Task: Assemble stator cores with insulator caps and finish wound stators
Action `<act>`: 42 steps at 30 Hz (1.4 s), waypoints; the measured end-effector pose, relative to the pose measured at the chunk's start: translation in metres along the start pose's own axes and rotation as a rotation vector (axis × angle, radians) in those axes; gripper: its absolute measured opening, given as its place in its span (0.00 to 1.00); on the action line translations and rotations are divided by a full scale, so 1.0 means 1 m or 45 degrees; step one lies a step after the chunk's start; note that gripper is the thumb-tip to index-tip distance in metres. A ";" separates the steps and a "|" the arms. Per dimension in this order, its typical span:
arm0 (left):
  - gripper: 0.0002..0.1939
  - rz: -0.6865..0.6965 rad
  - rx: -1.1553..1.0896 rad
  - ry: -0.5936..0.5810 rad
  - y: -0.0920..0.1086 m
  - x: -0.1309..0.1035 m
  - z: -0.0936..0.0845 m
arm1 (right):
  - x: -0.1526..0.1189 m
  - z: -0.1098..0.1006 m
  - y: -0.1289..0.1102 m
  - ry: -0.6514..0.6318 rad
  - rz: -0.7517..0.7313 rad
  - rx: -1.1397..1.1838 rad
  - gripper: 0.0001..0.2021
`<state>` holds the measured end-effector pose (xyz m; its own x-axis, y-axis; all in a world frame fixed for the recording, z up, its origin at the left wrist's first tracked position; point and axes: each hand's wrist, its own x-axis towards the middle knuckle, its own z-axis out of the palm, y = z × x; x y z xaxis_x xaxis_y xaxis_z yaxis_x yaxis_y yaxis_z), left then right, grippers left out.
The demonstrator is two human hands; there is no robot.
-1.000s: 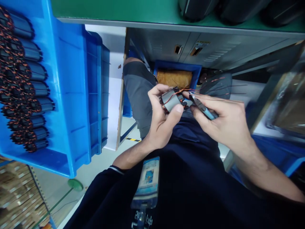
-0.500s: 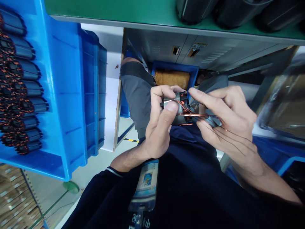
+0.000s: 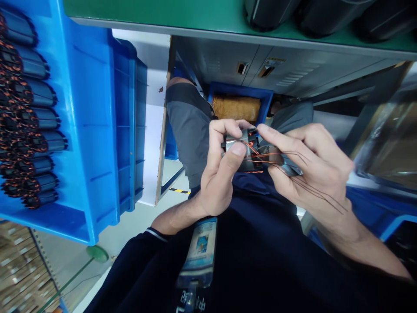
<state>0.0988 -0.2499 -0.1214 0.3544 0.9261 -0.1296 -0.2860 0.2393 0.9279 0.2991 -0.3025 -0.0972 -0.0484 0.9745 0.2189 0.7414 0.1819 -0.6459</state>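
Note:
My left hand (image 3: 220, 167) grips a motor stator (image 3: 233, 143), a grey metal core with black end pieces and copper windings, between thumb and curled fingers. Loose copper wires (image 3: 267, 155) stick out of its right end and trail across my right hand (image 3: 312, 163). The right index fingertip rests at the stator's upper right edge, with the thumb lower down. A small shiny metal tool (image 3: 291, 168) lies within the right hand, partly covered by the fingers; its exact kind cannot be made out.
On the left, a blue crate (image 3: 87, 130) holds rows of wound stators (image 3: 39, 93). Black cylinders (image 3: 270, 13) stand on the green bench (image 3: 156, 15) above. Beneath the bench are a grey cabinet (image 3: 224, 56) and a blue bin (image 3: 267, 98). Clear wrapping (image 3: 387, 139) is at right.
The copper wires have spread apart and lie differently over my right hand. Both hands and the stator have shifted only slightly in the picture; the left hand keeps its grip.

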 end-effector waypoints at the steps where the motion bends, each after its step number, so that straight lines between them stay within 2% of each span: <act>1: 0.11 -0.013 -0.032 0.001 0.000 0.000 0.000 | 0.000 0.000 0.000 0.012 -0.007 -0.033 0.38; 4: 0.13 -0.034 -0.073 -0.002 0.000 -0.001 0.000 | 0.001 0.000 -0.001 0.048 -0.036 -0.115 0.39; 11: 0.20 -0.029 -0.006 -0.011 0.000 -0.004 -0.004 | 0.002 -0.004 -0.005 0.030 -0.047 -0.174 0.34; 15: 0.14 -0.130 -0.133 -0.020 0.012 -0.003 0.000 | 0.000 -0.003 -0.002 0.028 -0.060 -0.203 0.38; 18: 0.13 -0.194 -0.248 0.033 0.020 0.000 0.006 | -0.002 -0.001 0.002 0.021 -0.083 -0.220 0.38; 23: 0.13 -0.227 -0.324 0.065 0.021 0.002 0.009 | -0.005 0.001 0.002 0.026 -0.081 -0.221 0.35; 30: 0.12 -0.216 -0.219 0.034 0.015 -0.002 0.009 | -0.004 -0.001 -0.006 0.047 -0.066 -0.130 0.30; 35: 0.14 -0.119 -0.213 0.041 0.012 -0.002 0.014 | -0.003 0.005 -0.003 0.072 -0.025 0.111 0.38; 38: 0.12 -0.150 -0.230 0.105 0.012 -0.001 0.018 | -0.001 0.009 -0.002 0.101 -0.032 0.260 0.38; 42: 0.13 -0.153 -0.241 0.149 0.012 0.001 0.021 | 0.001 0.008 -0.007 0.047 0.079 0.135 0.37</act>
<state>0.1146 -0.2522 -0.1030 0.2936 0.9126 -0.2845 -0.4135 0.3896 0.8229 0.2885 -0.3016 -0.0986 0.0212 0.9793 0.2015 0.6673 0.1362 -0.7323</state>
